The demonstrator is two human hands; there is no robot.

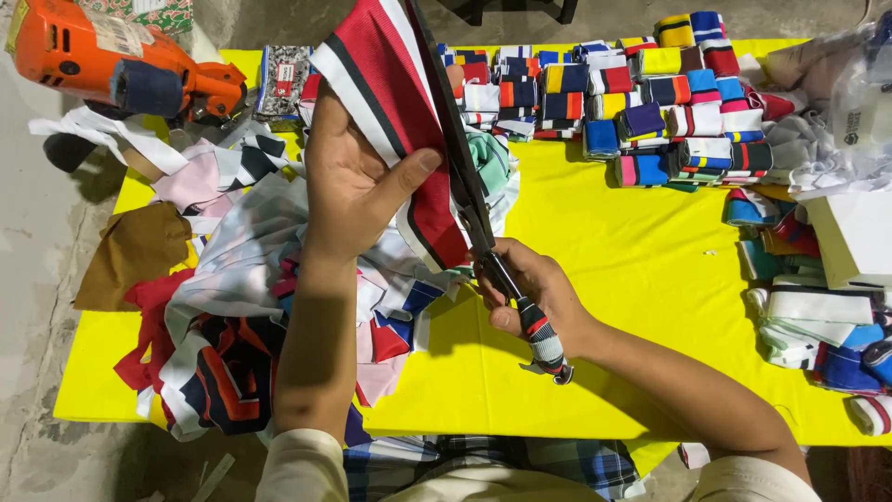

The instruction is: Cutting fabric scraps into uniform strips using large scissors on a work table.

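Note:
My left hand (348,181) holds up a red ribbed fabric strip (395,84) with white and black stripes, thumb pressed on its front. My right hand (539,293) grips a pair of large black scissors (465,177), whose handle is wrapped in striped cloth. The long blades run up along the strip's right edge, reaching past the top of the view. Both hands work above a yellow cloth-covered table (604,270).
A heap of loose striped fabric scraps (232,307) lies at the left. Rows of folded striped collar pieces (650,112) fill the far right, with more stacked (818,325) at the right edge. An orange power tool (111,60) sits far left. A brown cloth (135,251) hangs off the table.

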